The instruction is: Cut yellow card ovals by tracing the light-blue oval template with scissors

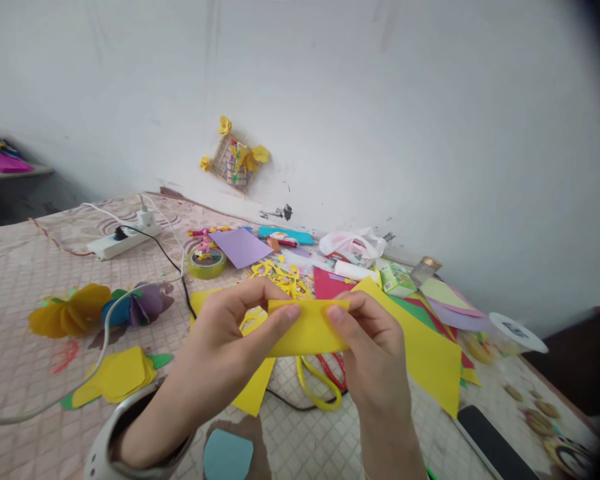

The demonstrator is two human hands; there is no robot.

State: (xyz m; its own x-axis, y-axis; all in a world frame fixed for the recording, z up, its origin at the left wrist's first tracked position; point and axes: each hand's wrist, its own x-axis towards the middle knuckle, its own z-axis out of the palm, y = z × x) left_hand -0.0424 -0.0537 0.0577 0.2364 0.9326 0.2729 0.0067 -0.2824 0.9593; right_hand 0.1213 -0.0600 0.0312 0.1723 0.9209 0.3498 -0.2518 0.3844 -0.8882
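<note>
At ten o'clock from the hands sits a round roll of green adhesive tape [206,264]. The left hand [230,347] and right hand [375,353] clamp opposite ends of a rectangular yellow paper strip [310,328], held between them, above yellow-handled metal scissors [320,392] at six o'clock. A large yellow paper sheet [425,353] lies at three o'clock.

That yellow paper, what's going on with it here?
A person is pinching a yellow paper strip between their left hand and right hand, holding it up over a patterned cloth. A big yellow sheet lies to the right, and yellow paper scraps sit beyond the hands near a roll of tape. Paper flowers rest on the left, and a small frame decorated with yellow flowers is on the wall.
</note>
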